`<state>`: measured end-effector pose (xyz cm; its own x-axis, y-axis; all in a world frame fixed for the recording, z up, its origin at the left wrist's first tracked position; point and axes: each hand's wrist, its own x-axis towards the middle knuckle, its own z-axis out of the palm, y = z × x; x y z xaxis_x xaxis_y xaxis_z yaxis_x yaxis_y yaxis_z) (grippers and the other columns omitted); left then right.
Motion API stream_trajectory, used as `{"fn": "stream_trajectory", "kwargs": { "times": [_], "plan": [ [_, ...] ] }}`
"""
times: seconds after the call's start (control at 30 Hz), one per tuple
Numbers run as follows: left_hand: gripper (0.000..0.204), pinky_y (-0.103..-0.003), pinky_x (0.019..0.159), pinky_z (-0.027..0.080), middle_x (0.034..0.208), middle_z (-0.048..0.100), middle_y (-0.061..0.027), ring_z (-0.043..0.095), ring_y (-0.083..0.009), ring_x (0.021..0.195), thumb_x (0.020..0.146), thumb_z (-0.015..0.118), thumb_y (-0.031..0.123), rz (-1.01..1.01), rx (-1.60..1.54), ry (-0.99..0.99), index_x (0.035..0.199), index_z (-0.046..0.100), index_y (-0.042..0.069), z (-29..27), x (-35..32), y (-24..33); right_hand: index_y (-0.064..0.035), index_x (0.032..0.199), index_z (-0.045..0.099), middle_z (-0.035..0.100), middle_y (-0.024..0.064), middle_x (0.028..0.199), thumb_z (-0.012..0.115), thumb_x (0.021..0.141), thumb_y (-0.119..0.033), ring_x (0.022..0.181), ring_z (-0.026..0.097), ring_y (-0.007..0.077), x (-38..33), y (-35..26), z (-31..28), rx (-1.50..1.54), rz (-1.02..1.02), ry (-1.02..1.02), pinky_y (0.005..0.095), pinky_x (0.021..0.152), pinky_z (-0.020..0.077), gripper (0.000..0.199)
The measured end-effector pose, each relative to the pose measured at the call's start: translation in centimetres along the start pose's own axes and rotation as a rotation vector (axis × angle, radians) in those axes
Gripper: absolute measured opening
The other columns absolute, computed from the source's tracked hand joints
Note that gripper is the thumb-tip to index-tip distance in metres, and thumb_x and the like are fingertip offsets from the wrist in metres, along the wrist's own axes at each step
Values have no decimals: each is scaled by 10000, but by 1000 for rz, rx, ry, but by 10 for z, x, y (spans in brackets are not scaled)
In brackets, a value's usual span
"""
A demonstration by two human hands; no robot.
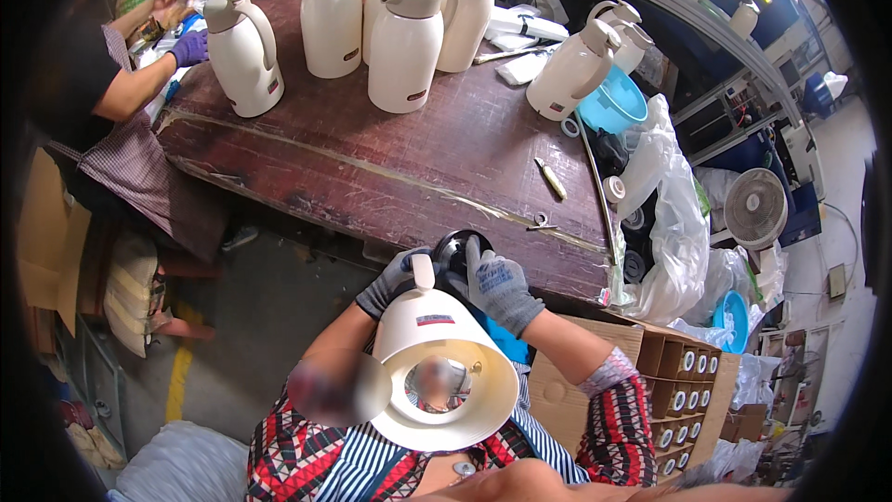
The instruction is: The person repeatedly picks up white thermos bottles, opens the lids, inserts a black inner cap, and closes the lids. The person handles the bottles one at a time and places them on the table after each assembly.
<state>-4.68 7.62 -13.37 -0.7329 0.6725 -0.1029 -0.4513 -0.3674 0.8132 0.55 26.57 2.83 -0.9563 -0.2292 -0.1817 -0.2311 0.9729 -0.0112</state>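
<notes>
A cream vacuum jug (437,321) lies tipped against my body, its wide bottom opening turned up toward me. Inside it shows the round, mirror-like end of an inner flask (437,384). Beside the jug's handle (423,271), my left hand (395,284) in a grey glove curls around the far end. My right hand (502,286), also gloved in grey, closes on a round black part (455,246) at that end, with its index finger laid along it. What exactly this black part is, I cannot make out. Part of both hands' grip is hidden behind the jug.
Several finished-looking cream jugs (405,46) stand on the dark red table (325,158). A utility knife (551,179) lies at its right, near a blue basin (613,100). A co-worker's purple-gloved hand (190,48) is at the left. A divided carton (683,381) stands at my right.
</notes>
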Motion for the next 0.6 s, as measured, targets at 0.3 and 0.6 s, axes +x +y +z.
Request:
{"fn": "stream_trajectory", "kwargs": {
  "times": [0.3,0.6],
  "plan": [
    [299,-322,873,550,1022,710,-8,656,-122,966,887,804,266,157,426,-51,1084,692,71,-25,2,-26,-240,1514,466,531,222,1366,723,866,-452,1066,665,382,0,19,7,-175,-215,207,524,810,587,728],
    [344,-334,882,555,1029,719,-22,667,-137,971,875,818,290,112,253,0,1119,688,83,-13,-2,-25,165,1349,462,707,245,947,607,951,-576,833,746,370,9,-13,-4,93,175,-125,465,695,586,853]
  ]
}}
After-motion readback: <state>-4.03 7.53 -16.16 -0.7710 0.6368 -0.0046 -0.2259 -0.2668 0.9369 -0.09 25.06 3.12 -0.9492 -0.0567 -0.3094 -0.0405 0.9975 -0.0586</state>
